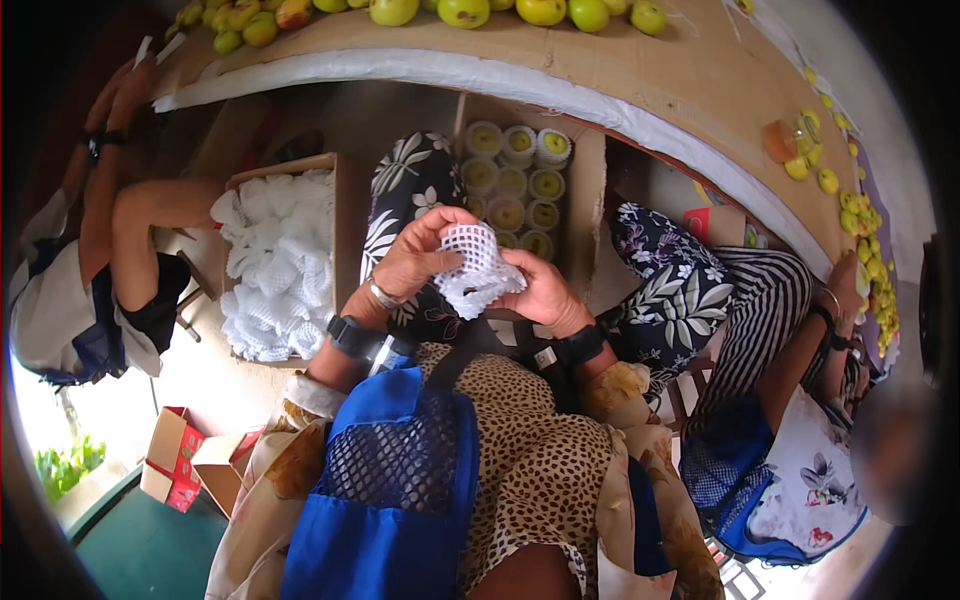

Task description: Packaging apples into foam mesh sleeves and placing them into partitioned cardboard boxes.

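Both of my hands hold a white foam fruit net [480, 259] in front of my lap. My left hand [416, 259] pinches its upper left side between thumb and fingers. On the other side, my right hand [544, 289] grips the net's right edge. The mesh is partly spread, and I see no fruit in it. Below and beyond my hands stands a cardboard box [592, 202] with rows of round green-yellow fruit [545, 184] in white net sleeves. To the left, another carton [335, 247] is heaped with white foam nets [281, 262].
A cardboard-covered table [585, 64] curves across the far side, bearing a row of green-yellow fruit [465, 11]. More fruit [862, 225] lies along its right end. One person [82, 292] sits at left, another [780, 450] at right. Red-and-brown cartons [176, 457] rest behind, at left.
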### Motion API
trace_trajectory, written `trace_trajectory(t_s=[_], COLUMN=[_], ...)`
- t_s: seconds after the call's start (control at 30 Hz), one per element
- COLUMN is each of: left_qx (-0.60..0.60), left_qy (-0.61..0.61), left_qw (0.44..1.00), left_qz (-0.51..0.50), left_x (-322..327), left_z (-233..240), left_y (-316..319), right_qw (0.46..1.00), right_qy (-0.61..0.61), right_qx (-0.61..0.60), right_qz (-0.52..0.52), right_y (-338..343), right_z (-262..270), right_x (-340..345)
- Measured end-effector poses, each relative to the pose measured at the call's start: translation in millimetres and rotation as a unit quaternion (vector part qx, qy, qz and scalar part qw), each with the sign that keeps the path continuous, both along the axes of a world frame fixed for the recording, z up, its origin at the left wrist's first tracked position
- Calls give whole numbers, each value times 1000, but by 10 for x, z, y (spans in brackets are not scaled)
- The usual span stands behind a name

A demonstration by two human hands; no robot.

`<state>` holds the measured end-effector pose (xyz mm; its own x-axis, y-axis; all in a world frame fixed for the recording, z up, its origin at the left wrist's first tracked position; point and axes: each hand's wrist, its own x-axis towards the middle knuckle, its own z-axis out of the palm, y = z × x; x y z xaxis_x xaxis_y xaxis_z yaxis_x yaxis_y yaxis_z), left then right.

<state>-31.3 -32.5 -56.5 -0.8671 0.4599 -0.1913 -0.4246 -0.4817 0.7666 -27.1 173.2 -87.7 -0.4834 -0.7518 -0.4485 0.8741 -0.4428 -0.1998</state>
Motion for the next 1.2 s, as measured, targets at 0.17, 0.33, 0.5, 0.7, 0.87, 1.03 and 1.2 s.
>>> trace_trajectory(t_s=[0.17, 0.33, 0.5, 0.7, 0.87, 1.03, 1.2], left_qx=[-124, -372, -413, -164, -28, 166, 169], left_qy=[64, 131, 166, -88, -16, -100, -160], left_qw=[989, 916, 883, 966, 999, 980, 972], left_qz=[-49, -72, -148, -179, -32, 36, -19], left_x=[-98, -32, -58, 105, -24, -58, -77], left_z=[28, 31, -176, -358, -258, -200, -171], left_y=[99, 3, 201, 213, 249, 82, 117], right_qw=[928, 920, 960, 975, 982, 996, 985], right_qy=[329, 361, 183, 112, 84, -13, 27], right_qx=[169, 144, 113, 38, 71, -34, -27], right_qz=[-52, -52, -180, -186, -157, -87, -169], right_y=[84, -55, 72, 156, 203, 18, -102], right_z=[-291, -103, 8, -98, -111, -478, -384], right_x=[11, -95, 14, -63, -95, 10, -97])
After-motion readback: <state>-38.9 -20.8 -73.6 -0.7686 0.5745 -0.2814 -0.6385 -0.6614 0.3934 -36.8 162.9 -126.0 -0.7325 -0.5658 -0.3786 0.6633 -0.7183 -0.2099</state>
